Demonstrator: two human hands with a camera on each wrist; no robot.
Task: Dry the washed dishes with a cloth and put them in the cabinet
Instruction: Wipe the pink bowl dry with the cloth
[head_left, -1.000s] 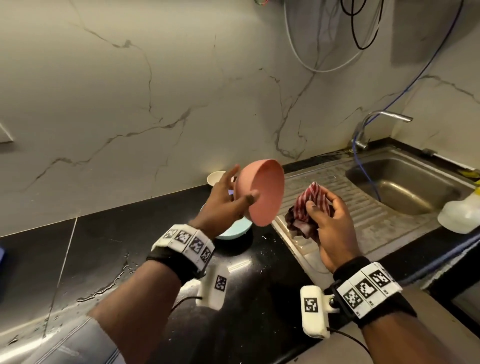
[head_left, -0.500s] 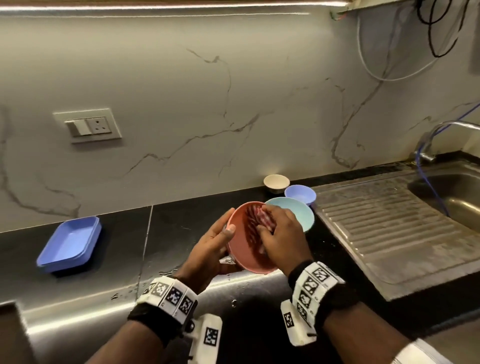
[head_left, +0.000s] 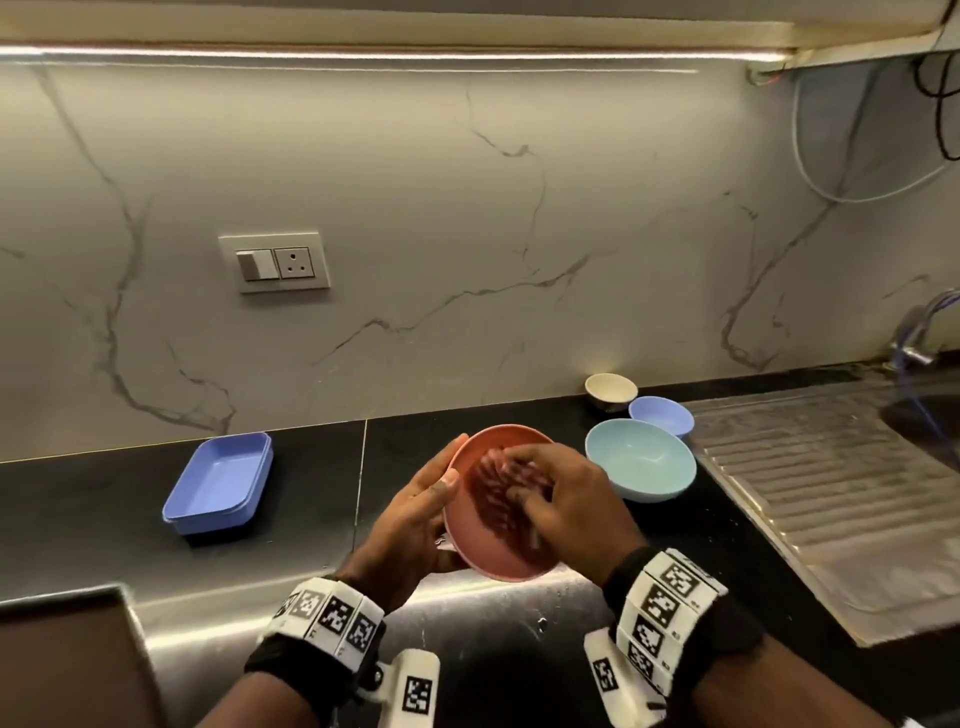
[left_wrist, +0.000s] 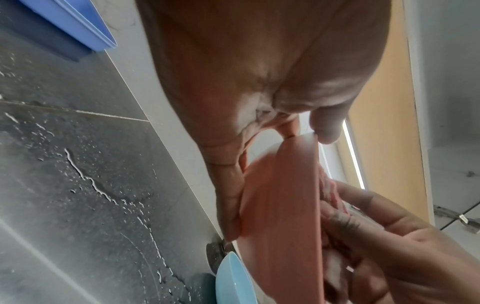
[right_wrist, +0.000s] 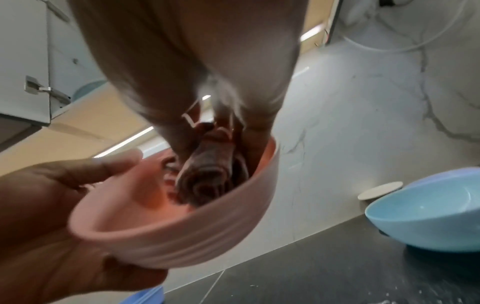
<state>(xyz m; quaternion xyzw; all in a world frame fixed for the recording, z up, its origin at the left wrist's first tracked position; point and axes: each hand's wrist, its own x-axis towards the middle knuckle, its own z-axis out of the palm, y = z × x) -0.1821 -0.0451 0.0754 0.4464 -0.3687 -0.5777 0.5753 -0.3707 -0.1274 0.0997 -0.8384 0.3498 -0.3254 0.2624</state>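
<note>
My left hand (head_left: 421, 514) grips a pink bowl (head_left: 470, 540) by its rim and underside, tilted toward me above the black counter. Inside the bowl my right hand (head_left: 550, 499) holds a bunched red striped cloth (head_left: 493, 483) against the inner wall. The right wrist view has the cloth (right_wrist: 207, 176) wadded between fingers deep in the pink bowl (right_wrist: 182, 236), with the left hand (right_wrist: 52, 205) wrapped round the bowl's side. From the left wrist the bowl (left_wrist: 283, 205) appears edge-on, the thumb on its rim.
On the counter to the right stand a light blue bowl (head_left: 640, 460), a small lilac bowl (head_left: 661, 414) and a cream cup (head_left: 611, 391). A blue rectangular tray (head_left: 218, 483) lies to the left. The steel drainboard (head_left: 841, 499) is at right. The counter (left_wrist: 64, 164) is wet.
The cloth hand went from beside the bowl into it and now rubs inside. The bowl came down and toward me. My head turned left, bringing the tray and socket into view.
</note>
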